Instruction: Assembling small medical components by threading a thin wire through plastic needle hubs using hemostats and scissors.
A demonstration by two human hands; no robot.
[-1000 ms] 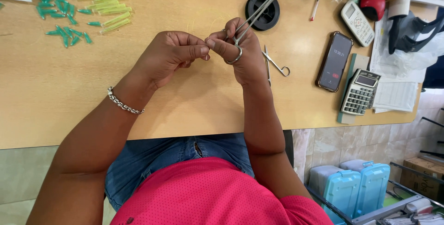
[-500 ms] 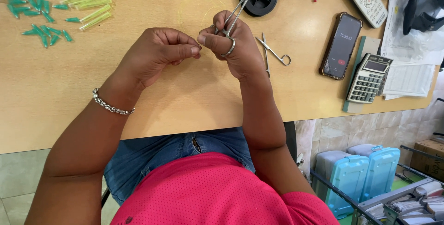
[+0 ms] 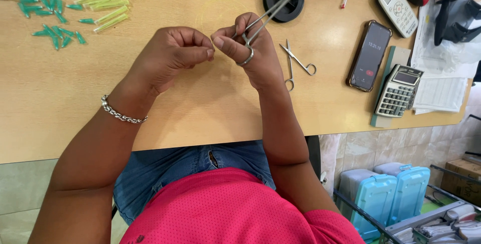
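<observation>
Fingers of the right hand (image 3: 253, 53) grip long steel forceps (image 3: 273, 11), one finger through a ring handle, shaft slanting toward the frame's upper right. Left hand (image 3: 168, 56) pinches thumb and fingertips shut just beside them; what it holds is too small to tell. Small steel scissors (image 3: 295, 63) lie on the pale wooden table (image 3: 60, 98) right of centre.

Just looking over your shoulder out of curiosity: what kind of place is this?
Probably a small handcraft workbench. The right hand holds long metal forceps on a wooden table, with small scissors lying beside it and piles of green and yellow plastic tubes. A calculator suggests some desk work too.
</observation>
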